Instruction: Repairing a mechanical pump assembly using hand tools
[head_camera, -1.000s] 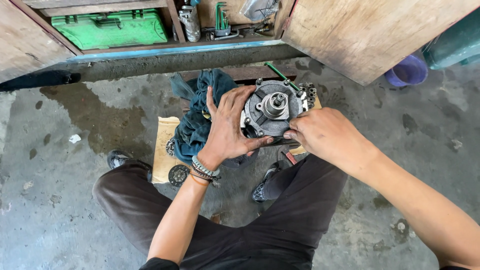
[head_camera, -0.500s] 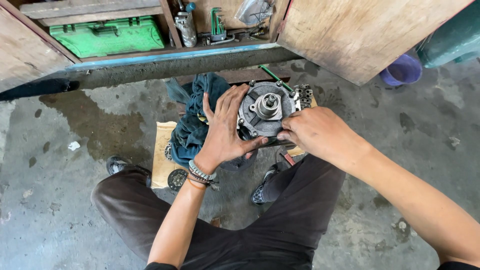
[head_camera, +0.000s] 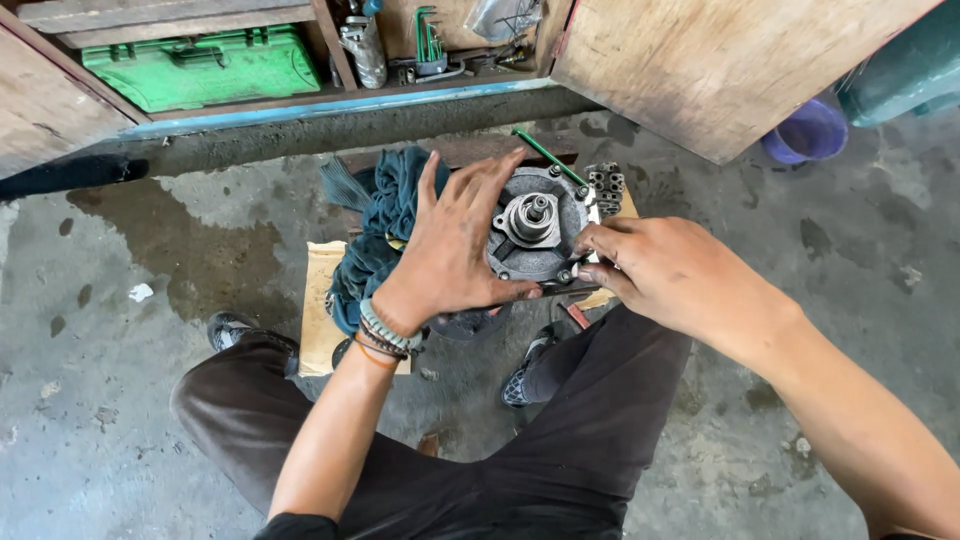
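Observation:
A round grey metal machine part (head_camera: 540, 232) with a central shaft hub and bolts around its rim stands on the concrete floor in front of me. My left hand (head_camera: 450, 245) lies flat over its left side, fingers spread, gripping it. My right hand (head_camera: 665, 270) is at its right rim, fingertips pinched at a bolt; whether a small tool sits in them is hidden. A dark teal rag (head_camera: 380, 215) is bunched just left of the part, over a piece of cardboard (head_camera: 322, 310).
A green-handled tool (head_camera: 548, 155) and a block of sockets (head_camera: 606, 185) lie behind the part. A low wooden shelf holds a green case (head_camera: 200, 68) and hex keys (head_camera: 428, 45). A purple bucket (head_camera: 805, 130) stands at the right. My legs (head_camera: 560, 440) are folded below.
The view has shifted slightly; both hands stay on the metal part. My left hand's fingers have spread a little wider over its face, and my right hand has kept working at the right rim.

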